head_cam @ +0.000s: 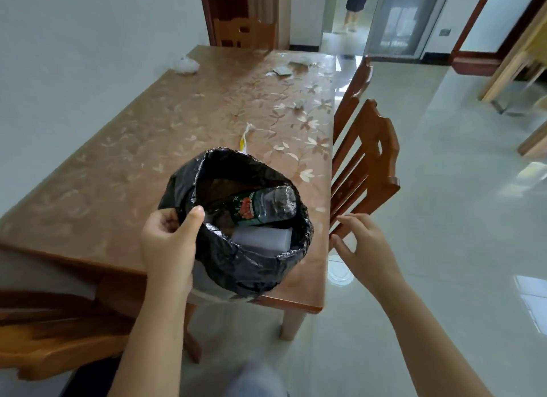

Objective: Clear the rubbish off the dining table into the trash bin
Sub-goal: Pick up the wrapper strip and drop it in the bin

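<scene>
A trash bin lined with a black bag (251,263) is held at the near right corner of the dining table (148,136). My left hand (170,242) grips its left rim, thumb over the edge. Inside lie a plastic bottle with a green and red label (266,205) and a white box (262,239). My right hand (362,242) hovers open to the right of the bin, past the table's edge, holding nothing. On the table lie a yellow and white wrapper (245,137), a small crumpled scrap (299,103), paper scraps (285,69) at the far end and a crumpled white bag (186,65).
Two wooden chairs (367,165) stand along the table's right side, close to my right hand. Another chair (244,34) is at the far end and one (53,331) at the near left. A person's legs (356,6) show in the far doorway. Glossy tiled floor lies to the right.
</scene>
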`<state>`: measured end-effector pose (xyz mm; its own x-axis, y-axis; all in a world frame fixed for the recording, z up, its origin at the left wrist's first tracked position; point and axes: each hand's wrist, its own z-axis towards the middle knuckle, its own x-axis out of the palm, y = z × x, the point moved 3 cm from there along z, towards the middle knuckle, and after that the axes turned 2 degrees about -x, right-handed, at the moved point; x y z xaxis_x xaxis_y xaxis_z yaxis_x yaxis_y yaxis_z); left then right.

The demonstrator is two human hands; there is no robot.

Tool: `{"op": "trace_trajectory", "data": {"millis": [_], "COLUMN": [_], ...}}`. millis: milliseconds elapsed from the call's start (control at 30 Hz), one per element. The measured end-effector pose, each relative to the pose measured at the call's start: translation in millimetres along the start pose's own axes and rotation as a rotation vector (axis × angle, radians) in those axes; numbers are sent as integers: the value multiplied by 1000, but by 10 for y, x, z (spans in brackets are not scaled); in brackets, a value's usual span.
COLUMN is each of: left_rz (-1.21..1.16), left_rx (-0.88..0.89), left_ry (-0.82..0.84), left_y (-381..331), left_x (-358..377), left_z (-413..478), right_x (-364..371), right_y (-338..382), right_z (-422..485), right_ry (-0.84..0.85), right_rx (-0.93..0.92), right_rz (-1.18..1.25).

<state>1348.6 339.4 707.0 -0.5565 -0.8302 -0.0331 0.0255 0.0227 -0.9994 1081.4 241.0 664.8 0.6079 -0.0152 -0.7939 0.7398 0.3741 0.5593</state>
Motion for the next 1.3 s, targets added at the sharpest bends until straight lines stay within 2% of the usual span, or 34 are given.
{"op": "trace_trajectory", "data": {"millis": [133, 500, 800, 967, 1100, 1300], "left_rz": [47, -48, 42, 132, 135, 179], "left_rx": [13, -98, -85, -60, -46, -34], "left_ry": [-74, -301, -572, -779, -892, -950], "left_y": [22, 174, 154, 140, 142, 101], "left_x": [216, 472, 662, 943, 1105, 1151], "left_z": [285, 819, 901, 929, 1009, 1046], "right_x": [153, 756, 1517, 2060, 2491, 2914], "right_y": [-82, -210, -176, -201, -182, -118], "right_z": [396, 1533, 2576, 3148, 3416, 3503], "right_ry": [49, 281, 459, 569, 626, 629], "right_rx": [-68, -144, -237, -297, -271, -156], "right_rz": [-12, -9, 160, 182, 183, 211]}}
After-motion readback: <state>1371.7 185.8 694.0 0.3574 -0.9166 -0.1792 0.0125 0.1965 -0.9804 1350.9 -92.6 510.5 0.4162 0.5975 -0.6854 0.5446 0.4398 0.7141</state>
